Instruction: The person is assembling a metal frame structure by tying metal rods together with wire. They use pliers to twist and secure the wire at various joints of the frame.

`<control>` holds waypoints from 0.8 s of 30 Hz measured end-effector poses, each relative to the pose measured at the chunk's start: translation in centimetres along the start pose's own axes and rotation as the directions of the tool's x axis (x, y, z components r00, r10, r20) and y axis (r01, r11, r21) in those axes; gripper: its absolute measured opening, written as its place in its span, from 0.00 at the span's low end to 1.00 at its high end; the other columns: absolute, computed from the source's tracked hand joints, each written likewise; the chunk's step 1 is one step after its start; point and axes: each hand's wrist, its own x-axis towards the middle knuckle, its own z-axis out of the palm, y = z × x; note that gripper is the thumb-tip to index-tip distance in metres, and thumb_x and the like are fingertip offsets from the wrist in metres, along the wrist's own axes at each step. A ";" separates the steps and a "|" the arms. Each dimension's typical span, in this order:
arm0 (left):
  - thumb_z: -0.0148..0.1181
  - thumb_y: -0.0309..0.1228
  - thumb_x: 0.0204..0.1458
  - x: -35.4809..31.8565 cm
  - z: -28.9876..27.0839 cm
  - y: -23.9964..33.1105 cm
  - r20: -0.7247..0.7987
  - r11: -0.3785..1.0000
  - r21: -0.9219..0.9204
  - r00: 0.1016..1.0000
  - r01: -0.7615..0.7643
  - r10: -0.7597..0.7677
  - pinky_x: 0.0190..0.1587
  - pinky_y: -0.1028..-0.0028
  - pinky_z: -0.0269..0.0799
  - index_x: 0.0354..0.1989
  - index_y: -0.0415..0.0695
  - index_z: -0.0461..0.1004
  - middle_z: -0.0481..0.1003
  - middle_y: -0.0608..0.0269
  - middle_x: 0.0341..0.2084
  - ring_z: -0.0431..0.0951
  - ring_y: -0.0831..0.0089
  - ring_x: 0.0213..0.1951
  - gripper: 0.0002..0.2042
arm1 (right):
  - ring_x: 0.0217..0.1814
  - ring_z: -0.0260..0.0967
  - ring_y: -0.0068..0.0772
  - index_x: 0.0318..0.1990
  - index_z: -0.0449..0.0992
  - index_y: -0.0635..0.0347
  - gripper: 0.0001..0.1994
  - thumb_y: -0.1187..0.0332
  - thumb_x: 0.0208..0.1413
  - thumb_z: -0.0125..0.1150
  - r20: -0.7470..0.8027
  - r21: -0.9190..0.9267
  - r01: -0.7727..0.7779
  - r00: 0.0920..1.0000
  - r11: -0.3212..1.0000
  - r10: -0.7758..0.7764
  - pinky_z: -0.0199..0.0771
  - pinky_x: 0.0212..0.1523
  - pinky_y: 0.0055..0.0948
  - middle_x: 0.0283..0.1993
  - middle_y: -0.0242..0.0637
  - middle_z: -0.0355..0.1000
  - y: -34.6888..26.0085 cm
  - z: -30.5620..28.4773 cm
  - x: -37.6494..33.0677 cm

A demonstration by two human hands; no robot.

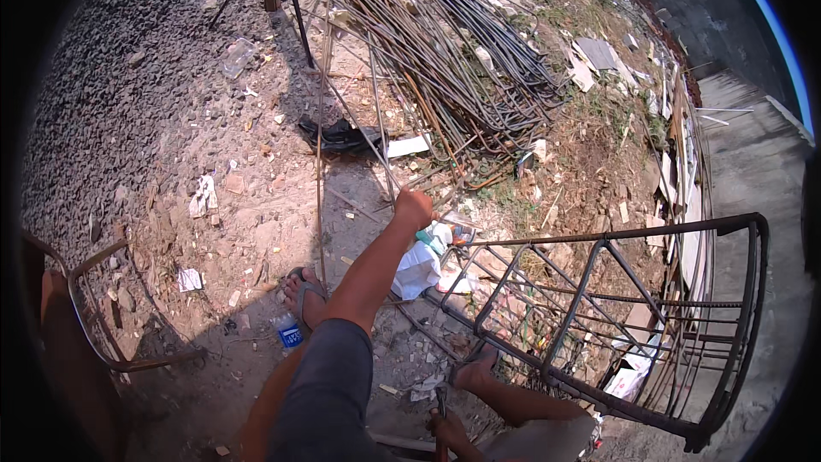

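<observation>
At arm's length over the dirt, our left hand [414, 205] is clenched around a long thin steel rod [376, 111]; the fingers [421, 198] wrap it near its lower end, and the rod runs up and away from us toward the pile of bent rods [445, 43] heaped on the ground ahead. Our left forearm reaches out from the grey sleeve [329, 385] at the lower edge. Low down near the bottom edge, our right hand [446, 428] is closed on the handle of a small dark tool [441, 400]; we cannot tell what kind of tool it is.

Just beyond the left hand lie a white plastic bag [419, 269] and a teal scrap [428, 238], on the ground between the hand and our feet. Our left foot [304, 295] in a sandal rests on the dirt, with a small plastic bottle [289, 331] just beside it. Our right foot [475, 368] stands near the base of a curved frame of welded rods [650, 325], which lies on its side to our right, its dark rim arching up and over.

Farther out, a black rag [338, 135] lies near the foot of the rod pile, and a clear plastic tub [238, 56] sits on the gravel to the left. A rusty metal frame [85, 308] stands at the far left. A concrete path [753, 171] runs along the right side.
</observation>
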 end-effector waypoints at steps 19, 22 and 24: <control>0.60 0.55 0.56 -32.8 -2.9 6.7 0.025 0.987 0.160 0.999 -0.027 0.023 0.54 0.58 0.76 0.47 0.45 0.83 0.75 0.45 0.54 0.75 0.55 0.56 0.25 | 0.28 0.74 0.31 0.43 0.71 0.63 0.20 0.52 0.71 0.48 -0.137 0.351 0.532 0.843 0.771 -0.520 0.74 0.32 0.33 0.28 0.38 0.76 0.6 3.3 -7.9; 0.62 0.55 0.55 -35.3 -3.2 6.5 0.050 0.984 0.161 0.995 0.079 -0.088 0.53 0.58 0.77 0.47 0.45 0.83 0.74 0.42 0.55 0.77 0.52 0.55 0.25 | 0.27 0.71 0.30 0.38 0.70 0.63 0.19 0.54 0.71 0.46 -0.145 0.362 0.546 0.834 0.756 -0.533 0.73 0.32 0.33 0.29 0.39 0.74 1.3 1.9 -9.5; 0.63 0.56 0.53 -36.5 -4.6 6.2 0.115 0.972 0.223 0.987 0.080 -0.108 0.52 0.58 0.77 0.47 0.46 0.83 0.78 0.49 0.52 0.79 0.55 0.54 0.26 | 0.28 0.72 0.31 0.38 0.71 0.64 0.20 0.55 0.71 0.46 -0.172 0.382 0.529 0.847 0.758 -0.504 0.73 0.32 0.34 0.29 0.40 0.75 1.9 1.1 -9.5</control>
